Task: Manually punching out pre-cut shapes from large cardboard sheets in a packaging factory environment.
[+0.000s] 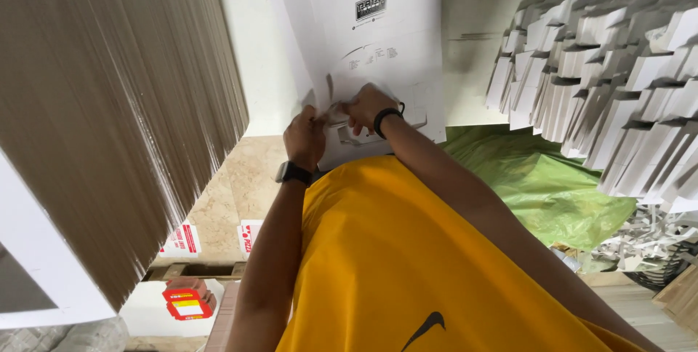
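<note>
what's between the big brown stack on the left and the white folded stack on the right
In the head view, the flat white cardboard sheet lies between the brown stack and white stack, with both hands, left and right, gripping its lower edge.

One head-worn camera looks steeply down the person's own chest, close over the yellow shirt (407, 265). It faces the floor (240, 185) and a white cardboard sheet (378, 39) near both hands. No second view shares the scene.

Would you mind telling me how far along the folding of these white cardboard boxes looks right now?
Done: many folded white pieces are stacked at the right. In hand: the left hand and right hand pinch and fold an edge of one flat white cardboard sheet. Left: a thick stack of flat sheets stands at the left, apparently unfolded.
</note>
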